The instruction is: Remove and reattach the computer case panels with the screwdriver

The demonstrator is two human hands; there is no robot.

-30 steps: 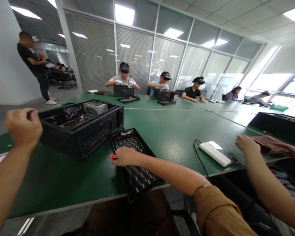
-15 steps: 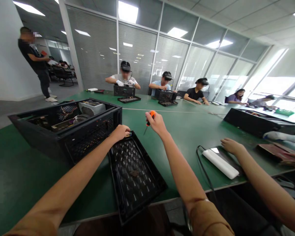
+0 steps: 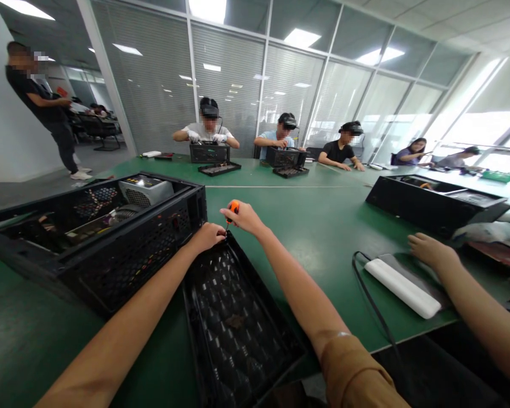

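My right hand [image 3: 245,217] is wrapped round a screwdriver [image 3: 234,207] with an orange and black handle. Its thin shaft points down to the far end of a black computer front panel [image 3: 242,351], which lies inside up on the green table. At that end my left hand [image 3: 207,237] has its fingertips pinched together beside the screwdriver tip; what they grip is hidden. Left of both hands stands a black computer case [image 3: 140,238], its side open, with a grey power supply [image 3: 147,192] and a fan inside.
A white power strip [image 3: 403,288] with a black cable lies to the right, near a neighbour's hand [image 3: 433,251]. Another black case [image 3: 429,204] stands beyond it. Across the green table [image 3: 314,209], several people sit, two of them working at computer cases.
My right hand has brought the screwdriver down and left, so its tip now meets the spot by my left fingertips. The left hand stays at the panel's far end. The view has shifted slightly.
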